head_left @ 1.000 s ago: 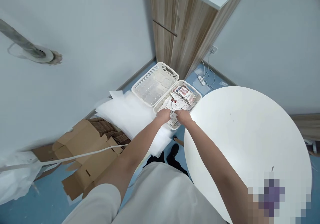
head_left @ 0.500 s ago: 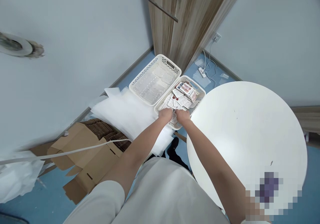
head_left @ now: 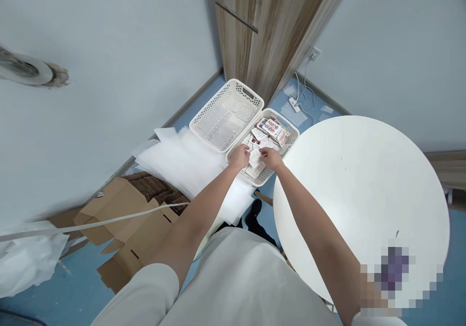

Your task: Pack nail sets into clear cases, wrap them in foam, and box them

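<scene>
"Pinched narrow, that right hand [head_left: 272,159]: thumb and fingertips look closed on the edge of a pale card [head_left: 255,158]. What about the left hand [head_left: 240,156]?"

"Its fingers curl at the pale card's other side, but whether they hold it or only touch it, I can't tell from where I stand."

"And the card's place?"

"Between the two hands, over the near half of the card basket [head_left: 291,139], with printed cards [head_left: 255,171] spread beneath. Some picture packs [head_left: 273,126] lie at the basket's far end."

"Does it look heavy to you?"

"No, I'd guess it weighs next to nothing: thin, fairly stiff, like card stock. It ought to flex a little, and a corner could crease if squeezed hard. Its face may be slick, so neighbours might slide along with it."

"Where would you take hold, then?"

"By opposite edges, thumb on one face, fingertips on the other, off the middle of the print. Light pressure should do."

"And those clear plastic pieces [head_left: 217,122]?"

"They're in the second basket [head_left: 211,104], just left of the card basket. More brittle, I'd say; better lifted by the edges, without squeezing."
</scene>
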A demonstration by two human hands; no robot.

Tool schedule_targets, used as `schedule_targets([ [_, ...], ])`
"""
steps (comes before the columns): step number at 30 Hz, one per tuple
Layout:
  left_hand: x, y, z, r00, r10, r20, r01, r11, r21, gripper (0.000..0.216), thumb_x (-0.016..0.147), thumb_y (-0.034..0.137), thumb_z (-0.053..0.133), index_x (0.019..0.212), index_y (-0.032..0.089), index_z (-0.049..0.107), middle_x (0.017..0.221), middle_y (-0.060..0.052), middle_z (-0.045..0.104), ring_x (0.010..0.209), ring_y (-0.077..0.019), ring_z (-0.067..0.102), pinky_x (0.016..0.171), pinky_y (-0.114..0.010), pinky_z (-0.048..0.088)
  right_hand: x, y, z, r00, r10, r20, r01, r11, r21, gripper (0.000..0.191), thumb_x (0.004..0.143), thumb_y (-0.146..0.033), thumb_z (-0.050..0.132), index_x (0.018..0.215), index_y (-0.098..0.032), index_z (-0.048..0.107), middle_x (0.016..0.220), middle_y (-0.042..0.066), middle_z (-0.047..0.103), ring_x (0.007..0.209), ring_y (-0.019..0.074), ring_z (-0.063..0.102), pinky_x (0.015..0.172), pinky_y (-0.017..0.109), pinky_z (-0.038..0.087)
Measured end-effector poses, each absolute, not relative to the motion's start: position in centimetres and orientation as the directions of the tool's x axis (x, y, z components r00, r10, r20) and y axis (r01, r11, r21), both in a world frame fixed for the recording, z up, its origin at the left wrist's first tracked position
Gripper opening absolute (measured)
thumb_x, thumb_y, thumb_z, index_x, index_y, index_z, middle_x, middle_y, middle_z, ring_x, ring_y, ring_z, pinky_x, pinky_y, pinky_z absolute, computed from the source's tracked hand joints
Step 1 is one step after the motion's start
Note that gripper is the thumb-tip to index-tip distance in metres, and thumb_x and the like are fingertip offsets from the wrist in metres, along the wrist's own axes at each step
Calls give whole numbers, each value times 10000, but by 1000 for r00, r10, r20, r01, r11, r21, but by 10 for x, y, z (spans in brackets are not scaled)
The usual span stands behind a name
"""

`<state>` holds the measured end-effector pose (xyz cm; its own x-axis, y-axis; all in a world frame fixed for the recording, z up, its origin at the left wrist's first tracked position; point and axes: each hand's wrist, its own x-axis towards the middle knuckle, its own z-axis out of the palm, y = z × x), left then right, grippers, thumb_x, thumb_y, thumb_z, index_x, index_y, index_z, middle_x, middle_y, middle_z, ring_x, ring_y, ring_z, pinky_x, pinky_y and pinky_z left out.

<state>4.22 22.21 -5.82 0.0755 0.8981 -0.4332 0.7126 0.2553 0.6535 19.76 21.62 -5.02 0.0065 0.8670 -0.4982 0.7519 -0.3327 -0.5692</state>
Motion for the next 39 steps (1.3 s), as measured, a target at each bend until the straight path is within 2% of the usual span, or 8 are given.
schedule_targets([
  [6, 40, 219, -57, -17, 912, -409, 235, 401, 885, 239, 733, 229, 584, 964, 169, 577, 873, -46, 628, 737, -129, 593, 696, -262, 450, 206, 208, -42, 74, 878, -472, 304, -471, -828, 250, 587, -214, 635, 829, -171, 593, 695, -22, 551, 601, 96, 505, 606, 258, 438],
  [9, 41, 207, -52, -22, 905, -426, -19, 425, 905, 278, 744, 237, 564, 1005, 142, 553, 940, -85, 614, 789, -132, 595, 693, -261, 468, 205, 198, -34, 86, 864, -496, 69, -502, -862, 274, 563, -251, 664, 810, -182, 567, 648, -46, 520, 559, 82, 488, 550, 241, 426],
  [11, 43, 196, -47, -34, 903, -428, -78, 425, 902, 310, 727, 229, 579, 1021, 138, 546, 975, -100, 608, 819, -138, 594, 717, -274, 471, 203, 191, -28, 120, 853, -508, -58, -505, -861, 289, 558, -273, 677, 805, -190, 552, 663, -46, 527, 569, 81, 500, 541, 235, 432],
  [17, 56, 162, -29, 0, 904, -428, -139, 424, 895, 346, 671, 209, 626, 1001, 139, 552, 970, -96, 607, 783, -136, 603, 726, -299, 483, 194, 161, -6, 202, 826, -526, -301, -459, -836, 301, 565, -288, 697, 794, -207, 520, 718, -36, 566, 638, 92, 548, 589, 244, 475],
  [22, 70, 149, -16, 77, 903, -423, -243, 429, 870, 296, 700, 231, 592, 983, 147, 558, 902, -60, 620, 699, -106, 602, 700, -282, 491, 193, 127, 10, 243, 820, -518, -360, -419, -833, 285, 578, -287, 697, 767, -208, 499, 734, -36, 568, 656, 95, 561, 655, 276, 495],
  [29, 90, 118, 3, 299, 898, -322, -139, 375, 917, 309, 718, 271, 585, 1008, 165, 585, 872, -40, 614, 686, -104, 594, 693, -282, 494, 234, 59, 38, 342, 825, -450, -234, -389, -891, 301, 626, -376, 661, 849, -222, 532, 826, -18, 562, 692, 111, 587, 690, 302, 476],
  [34, 120, 88, 24, 473, 845, -249, -35, 300, 953, 327, 716, 286, 591, 1020, 166, 597, 897, -46, 601, 716, -116, 594, 718, -300, 491, 276, 2, 49, 381, 819, -429, -249, -356, -901, 301, 624, -423, 658, 810, -211, 554, 823, -5, 568, 672, 111, 585, 685, 303, 482],
  [39, 165, 49, 37, 426, 873, -236, 72, 227, 971, 366, 699, 269, 612, 1046, 167, 557, 848, -41, 597, 696, -122, 601, 704, -308, 489, 312, -46, 46, 383, 803, -457, -341, -337, -878, 291, 621, -427, 664, 759, -208, 532, 739, -10, 564, 670, 133, 613, 699, 321, 504],
])
